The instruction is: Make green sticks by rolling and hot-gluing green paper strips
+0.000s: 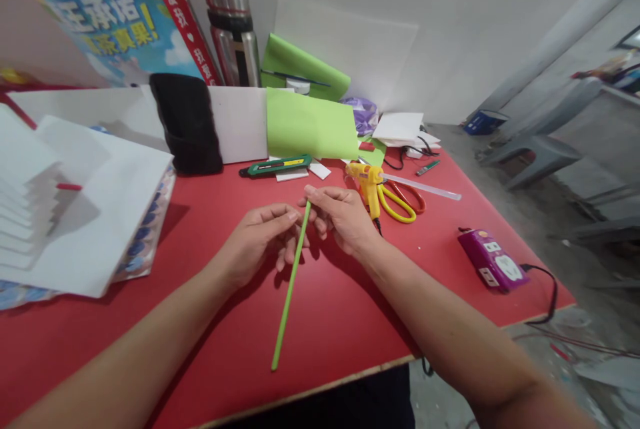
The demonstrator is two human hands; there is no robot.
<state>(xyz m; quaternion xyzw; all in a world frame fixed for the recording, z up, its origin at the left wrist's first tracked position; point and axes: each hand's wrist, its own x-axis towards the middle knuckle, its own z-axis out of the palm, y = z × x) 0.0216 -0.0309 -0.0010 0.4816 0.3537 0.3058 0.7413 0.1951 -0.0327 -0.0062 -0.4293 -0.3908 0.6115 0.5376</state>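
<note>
A thin, light green strip [290,289], narrow and straight like a cut piece of paper or foam, slants over the red table, its lower end toward the front edge. My right hand [345,215] pinches its upper end between thumb and fingers. My left hand [263,239] is closed beside it, thumb and forefinger together at the strip just below that end, the other fingers loosely curled behind it. Beyond my hands lies a green box cutter [277,165]. A yellow glue gun [369,182] with a clear glue stick [425,187] rests right of my right hand.
Scissors [400,209] with yellow and red handles lie by the glue gun. A purple power box [493,261] sits at right. White boards [95,215] are stacked left. Behind stand a black pouch [187,122], a steel thermos [233,35] and green sheets [313,123].
</note>
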